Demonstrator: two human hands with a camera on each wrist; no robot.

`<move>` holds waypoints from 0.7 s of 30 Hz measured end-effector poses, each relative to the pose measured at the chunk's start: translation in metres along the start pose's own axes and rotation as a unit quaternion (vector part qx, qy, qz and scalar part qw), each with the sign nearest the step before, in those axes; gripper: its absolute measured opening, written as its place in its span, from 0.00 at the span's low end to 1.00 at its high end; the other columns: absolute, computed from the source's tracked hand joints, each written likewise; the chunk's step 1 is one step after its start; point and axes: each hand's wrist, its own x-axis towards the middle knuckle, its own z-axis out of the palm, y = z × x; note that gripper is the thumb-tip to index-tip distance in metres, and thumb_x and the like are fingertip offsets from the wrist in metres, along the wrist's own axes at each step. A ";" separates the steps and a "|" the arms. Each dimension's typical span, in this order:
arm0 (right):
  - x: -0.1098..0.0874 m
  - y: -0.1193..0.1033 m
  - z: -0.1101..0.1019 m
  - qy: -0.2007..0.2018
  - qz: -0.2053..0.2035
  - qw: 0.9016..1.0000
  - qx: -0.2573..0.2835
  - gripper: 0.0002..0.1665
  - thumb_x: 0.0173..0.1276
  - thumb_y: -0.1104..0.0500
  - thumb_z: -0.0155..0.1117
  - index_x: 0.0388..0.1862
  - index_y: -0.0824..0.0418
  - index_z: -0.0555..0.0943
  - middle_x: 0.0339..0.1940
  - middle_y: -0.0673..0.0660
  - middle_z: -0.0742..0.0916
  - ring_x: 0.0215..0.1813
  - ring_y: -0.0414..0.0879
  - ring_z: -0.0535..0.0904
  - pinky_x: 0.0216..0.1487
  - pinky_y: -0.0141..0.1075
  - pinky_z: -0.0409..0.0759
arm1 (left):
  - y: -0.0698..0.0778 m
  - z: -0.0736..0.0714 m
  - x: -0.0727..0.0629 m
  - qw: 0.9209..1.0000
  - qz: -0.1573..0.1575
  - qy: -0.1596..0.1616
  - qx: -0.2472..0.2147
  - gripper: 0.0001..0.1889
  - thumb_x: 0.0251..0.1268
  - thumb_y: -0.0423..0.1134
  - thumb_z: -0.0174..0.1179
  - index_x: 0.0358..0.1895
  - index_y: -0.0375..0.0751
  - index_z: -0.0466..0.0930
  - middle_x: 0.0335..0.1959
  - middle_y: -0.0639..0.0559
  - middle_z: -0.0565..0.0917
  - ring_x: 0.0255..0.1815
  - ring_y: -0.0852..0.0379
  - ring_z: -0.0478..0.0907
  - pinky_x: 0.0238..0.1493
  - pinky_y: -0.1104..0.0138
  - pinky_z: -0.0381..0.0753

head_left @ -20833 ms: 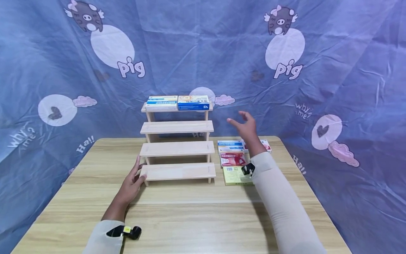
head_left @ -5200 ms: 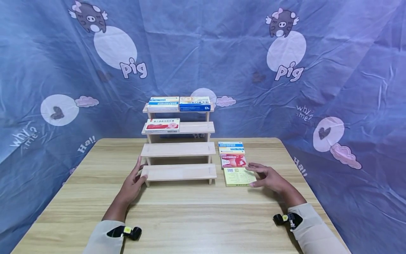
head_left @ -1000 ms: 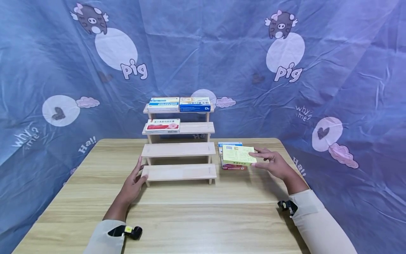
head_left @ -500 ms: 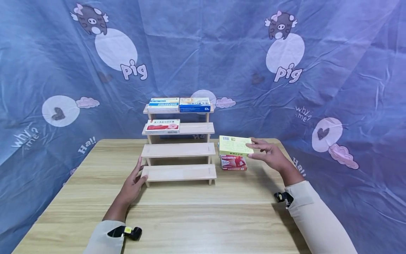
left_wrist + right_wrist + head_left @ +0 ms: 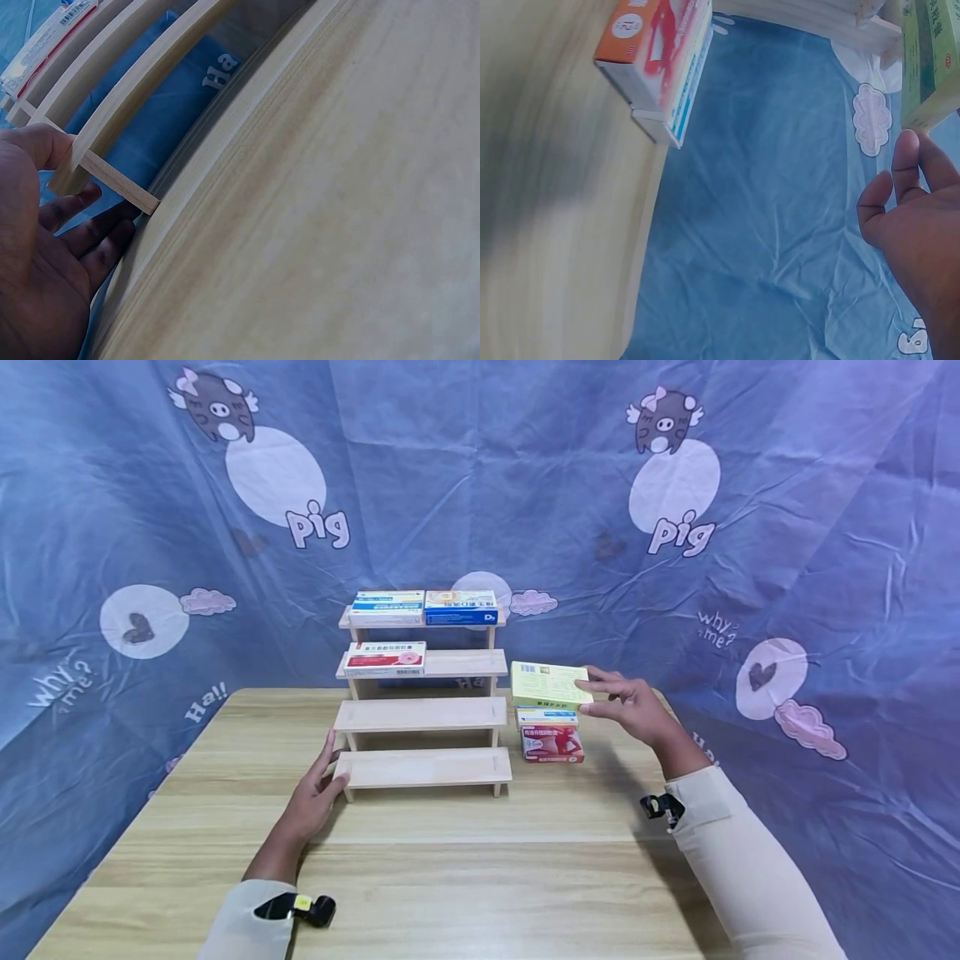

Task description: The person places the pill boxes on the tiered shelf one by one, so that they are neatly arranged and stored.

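Note:
In the head view my right hand (image 5: 633, 714) pinches a yellow-green medicine box (image 5: 551, 683) by its right end. The box is in the air, right of the wooden tiered shelf (image 5: 423, 766) and level with its second tier from the top. In the right wrist view the green box (image 5: 930, 56) shows at the upper right above my fingers. My left hand (image 5: 309, 802) holds the shelf's left end at the bottom tier. Seen from the left wrist, its thumb lies on the tier and the fingers reach beneath, beside the leg.
A blue-white box (image 5: 386, 607) and a blue vitamin D box (image 5: 461, 607) fill the top tier. A red-white box (image 5: 385, 659) lies left on the second tier. On the table (image 5: 465, 877), a red box (image 5: 552, 744) and a partly covered blue-white box (image 5: 546, 717) sit right of the shelf.
My right hand has lifted the yellow-green box off the table and carried it up and back, over the red box, then the blue-white one. My left hand stays at the shelf.

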 end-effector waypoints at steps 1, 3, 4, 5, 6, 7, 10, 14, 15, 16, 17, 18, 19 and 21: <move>0.002 -0.001 0.000 -0.002 0.000 1.000 -0.001 0.29 0.71 0.60 0.78 0.70 0.65 0.85 0.85 0.69 0.72 0.91 0.73 0.53 0.85 0.76 0.50 | 0.000 0.000 0.000 1.000 0.000 0.000 0.000 0.42 0.91 0.43 0.50 0.91 0.68 0.30 0.89 0.29 0.54 0.83 0.25 0.65 0.77 0.45 0.72; 0.005 -0.004 0.000 -0.004 0.002 1.000 -0.003 0.29 0.72 0.59 0.78 0.70 0.64 0.85 0.85 0.69 0.72 0.91 0.73 0.50 0.86 0.76 0.46 | 0.000 0.000 0.000 1.000 0.001 0.000 0.001 0.43 0.91 0.43 0.50 0.91 0.67 0.30 0.89 0.29 0.54 0.84 0.25 0.65 0.78 0.42 0.70; 0.006 -0.005 0.000 -0.004 0.002 1.000 -0.006 0.29 0.72 0.59 0.78 0.70 0.64 0.85 0.85 0.69 0.72 0.92 0.74 0.49 0.86 0.76 0.43 | 0.000 0.000 0.000 1.000 0.002 0.000 0.001 0.43 0.91 0.43 0.50 0.91 0.67 0.30 0.89 0.29 0.54 0.84 0.25 0.64 0.79 0.41 0.69; 0.007 -0.007 0.000 -0.004 0.003 1.000 -0.006 0.29 0.72 0.59 0.78 0.70 0.63 0.85 0.85 0.68 0.72 0.92 0.74 0.48 0.87 0.75 0.41 | 0.000 0.000 0.000 1.000 0.003 0.001 0.001 0.43 0.91 0.43 0.50 0.91 0.66 0.30 0.89 0.29 0.54 0.84 0.25 0.64 0.79 0.41 0.69; 0.008 -0.008 0.000 -0.004 0.002 1.000 -0.009 0.29 0.72 0.59 0.78 0.70 0.63 0.85 0.85 0.68 0.72 0.92 0.73 0.48 0.87 0.75 0.41 | 0.000 0.000 0.000 1.000 0.003 0.001 0.001 0.43 0.91 0.43 0.50 0.91 0.66 0.30 0.89 0.29 0.54 0.84 0.25 0.64 0.79 0.41 0.69; 0.009 -0.009 0.000 -0.005 0.002 1.000 -0.010 0.29 0.72 0.59 0.78 0.70 0.63 0.86 0.85 0.68 0.73 0.92 0.73 0.48 0.87 0.75 0.42 | 0.000 0.000 0.000 1.000 0.002 0.001 0.001 0.43 0.91 0.43 0.51 0.91 0.66 0.30 0.89 0.29 0.54 0.84 0.25 0.64 0.79 0.41 0.68; 0.013 -0.011 0.000 -0.006 0.005 1.000 -0.013 0.29 0.73 0.58 0.78 0.71 0.62 0.85 0.85 0.66 0.73 0.92 0.71 0.50 0.87 0.75 0.46 | 0.001 0.000 0.000 1.000 -0.001 0.002 0.000 0.43 0.91 0.43 0.50 0.91 0.67 0.30 0.89 0.29 0.54 0.84 0.25 0.64 0.79 0.40 0.68; 0.019 -0.013 0.001 -0.008 0.008 1.000 -0.013 0.29 0.74 0.58 0.77 0.72 0.61 0.85 0.86 0.65 0.72 0.92 0.69 0.52 0.87 0.74 0.50 | 0.003 0.001 -0.001 1.000 -0.002 0.003 0.000 0.42 0.91 0.43 0.50 0.91 0.64 0.30 0.89 0.28 0.54 0.84 0.24 0.64 0.79 0.39 0.68; 0.021 -0.014 0.002 -0.008 0.007 1.000 -0.012 0.29 0.74 0.58 0.77 0.71 0.62 0.85 0.86 0.65 0.72 0.92 0.69 0.53 0.87 0.73 0.51 | 0.003 0.001 -0.001 1.000 -0.002 0.003 0.001 0.42 0.92 0.43 0.50 0.91 0.63 0.30 0.89 0.28 0.54 0.84 0.24 0.64 0.79 0.38 0.68; 0.023 -0.015 0.002 -0.008 0.006 1.000 -0.012 0.29 0.74 0.59 0.77 0.71 0.62 0.85 0.86 0.65 0.72 0.92 0.69 0.54 0.87 0.72 0.53 | 0.003 0.001 -0.001 1.000 -0.001 0.003 0.002 0.42 0.92 0.43 0.50 0.92 0.62 0.31 0.89 0.28 0.54 0.84 0.24 0.63 0.79 0.38 0.68; 0.024 -0.016 0.003 -0.008 0.006 1.000 -0.010 0.29 0.73 0.59 0.77 0.71 0.62 0.85 0.86 0.66 0.72 0.92 0.68 0.55 0.86 0.72 0.54 | 0.004 0.001 -0.001 1.000 -0.001 0.002 0.002 0.42 0.92 0.43 0.50 0.92 0.61 0.31 0.89 0.28 0.54 0.84 0.24 0.63 0.79 0.38 0.68; 0.026 -0.017 0.004 -0.008 0.004 1.000 -0.010 0.29 0.73 0.59 0.77 0.71 0.62 0.85 0.86 0.66 0.72 0.91 0.68 0.55 0.86 0.71 0.55 | 0.004 0.001 -0.001 1.000 -0.002 0.002 0.003 0.42 0.92 0.43 0.50 0.92 0.62 0.30 0.89 0.28 0.54 0.84 0.24 0.63 0.79 0.38 0.68; 0.028 -0.018 0.005 -0.007 0.004 1.000 -0.009 0.29 0.73 0.59 0.78 0.71 0.62 0.85 0.86 0.66 0.73 0.91 0.68 0.55 0.87 0.70 0.56 | 0.004 0.001 -0.001 1.000 -0.003 0.001 0.003 0.42 0.92 0.44 0.50 0.91 0.62 0.30 0.89 0.28 0.54 0.84 0.24 0.63 0.79 0.38 0.68; 0.032 -0.019 0.007 -0.007 0.003 1.000 -0.009 0.29 0.73 0.59 0.78 0.71 0.62 0.85 0.86 0.66 0.73 0.91 0.68 0.56 0.86 0.70 0.58 | 0.003 0.000 -0.001 1.000 -0.003 0.001 0.003 0.42 0.92 0.44 0.50 0.91 0.62 0.30 0.89 0.28 0.53 0.84 0.24 0.62 0.79 0.38 0.68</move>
